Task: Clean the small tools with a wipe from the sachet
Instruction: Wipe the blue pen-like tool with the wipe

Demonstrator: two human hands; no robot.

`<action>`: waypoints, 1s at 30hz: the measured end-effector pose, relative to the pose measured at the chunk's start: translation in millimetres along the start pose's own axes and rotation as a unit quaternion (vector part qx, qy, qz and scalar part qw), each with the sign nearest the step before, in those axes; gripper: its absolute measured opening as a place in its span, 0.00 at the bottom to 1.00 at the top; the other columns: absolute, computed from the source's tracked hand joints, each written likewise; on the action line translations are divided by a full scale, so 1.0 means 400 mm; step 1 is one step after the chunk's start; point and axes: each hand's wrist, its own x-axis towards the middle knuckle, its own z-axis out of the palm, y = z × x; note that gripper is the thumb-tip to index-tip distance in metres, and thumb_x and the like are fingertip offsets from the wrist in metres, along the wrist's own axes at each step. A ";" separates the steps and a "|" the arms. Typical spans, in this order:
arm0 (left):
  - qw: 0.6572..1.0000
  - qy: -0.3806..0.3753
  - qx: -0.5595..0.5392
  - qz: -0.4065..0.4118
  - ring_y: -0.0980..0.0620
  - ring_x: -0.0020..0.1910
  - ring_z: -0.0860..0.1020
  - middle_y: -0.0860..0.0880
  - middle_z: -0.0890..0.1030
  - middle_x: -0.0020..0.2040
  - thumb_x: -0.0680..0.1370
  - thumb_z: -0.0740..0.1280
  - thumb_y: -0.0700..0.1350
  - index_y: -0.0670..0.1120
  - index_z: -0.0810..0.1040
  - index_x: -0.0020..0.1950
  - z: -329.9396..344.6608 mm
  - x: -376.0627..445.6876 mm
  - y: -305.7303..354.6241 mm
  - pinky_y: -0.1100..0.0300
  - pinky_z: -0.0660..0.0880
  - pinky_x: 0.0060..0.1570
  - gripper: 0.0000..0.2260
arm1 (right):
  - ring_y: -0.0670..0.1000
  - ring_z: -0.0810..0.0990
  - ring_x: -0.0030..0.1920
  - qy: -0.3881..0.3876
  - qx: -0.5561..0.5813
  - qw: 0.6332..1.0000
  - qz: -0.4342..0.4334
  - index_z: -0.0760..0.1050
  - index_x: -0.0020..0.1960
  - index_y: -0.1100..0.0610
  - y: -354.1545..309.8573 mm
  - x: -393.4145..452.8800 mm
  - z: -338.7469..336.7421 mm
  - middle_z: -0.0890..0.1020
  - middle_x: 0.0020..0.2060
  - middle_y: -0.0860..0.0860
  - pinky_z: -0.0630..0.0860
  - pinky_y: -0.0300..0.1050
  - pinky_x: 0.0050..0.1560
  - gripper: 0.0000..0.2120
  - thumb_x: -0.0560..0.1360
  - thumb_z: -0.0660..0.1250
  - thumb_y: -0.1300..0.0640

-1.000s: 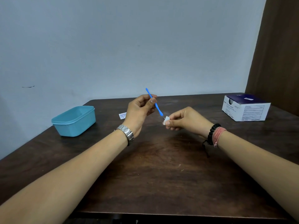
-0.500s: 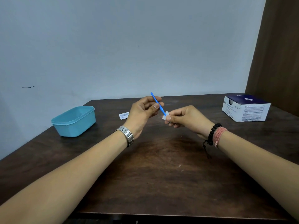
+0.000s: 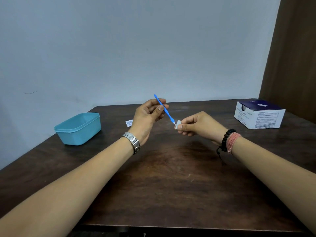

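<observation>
Your left hand [image 3: 148, 115] sits just left of the frame's centre, raised above the dark wooden table [image 3: 171, 185], its thumb and curled fingers pinching a slim blue tool [image 3: 164, 109] near the middle of its length. The tool slants from upper left to lower right: its upper tip pokes out above your fingers against the pale wall, and its lower tip meets the small white wipe [image 3: 178, 124]. Your right hand [image 3: 199, 125], just right of centre, pinches that folded wipe between thumb and forefinger, with the other fingers curled beneath; the wipe touches the tool's lower end, though whether it wraps round the tip is too small to tell. The two hands are near each other but apart, joined only by the tool and wipe. A metal watch [image 3: 132, 141] circles your left wrist, and a black bead bracelet [image 3: 226, 140] with pinkish thread bands beside it circles your right. A small white sachet [image 3: 129, 123] lies flat on the table just left of your left hand, partly hidden behind it. Farther left, near the table's left edge, stands a light blue plastic container [image 3: 78, 128] with its lid on. At the right of the frame, on the table's far right corner, rests a white and dark blue carton [image 3: 259, 117] with printed labels too blurred to read.
</observation>
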 end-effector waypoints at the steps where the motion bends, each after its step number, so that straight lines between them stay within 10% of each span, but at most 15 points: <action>1: 1.000 0.002 -0.002 0.000 0.57 0.45 0.81 0.52 0.84 0.43 0.80 0.63 0.35 0.45 0.79 0.54 -0.001 0.001 0.002 0.64 0.77 0.48 0.09 | 0.41 0.79 0.33 0.018 -0.004 1.000 0.001 0.85 0.42 0.54 0.004 0.001 -0.005 0.84 0.32 0.48 0.77 0.34 0.36 0.05 0.75 0.72 0.60; 24: 1.000 0.011 -0.015 -0.004 0.59 0.44 0.82 0.53 0.85 0.41 0.80 0.62 0.33 0.45 0.78 0.54 0.001 -0.002 0.003 0.65 0.77 0.47 0.09 | 0.41 0.78 0.34 -0.108 -0.082 0.991 -0.019 0.85 0.43 0.54 -0.006 -0.011 0.007 0.83 0.34 0.48 0.76 0.34 0.38 0.06 0.76 0.70 0.60; 30: 0.998 -0.038 0.022 -0.038 0.56 0.46 0.82 0.51 0.86 0.44 0.79 0.64 0.35 0.45 0.79 0.54 -0.012 -0.011 0.006 0.65 0.77 0.46 0.08 | 0.41 0.76 0.32 0.061 0.040 0.997 -0.008 0.84 0.44 0.56 0.000 -0.001 -0.012 0.82 0.31 0.46 0.75 0.33 0.35 0.05 0.76 0.70 0.62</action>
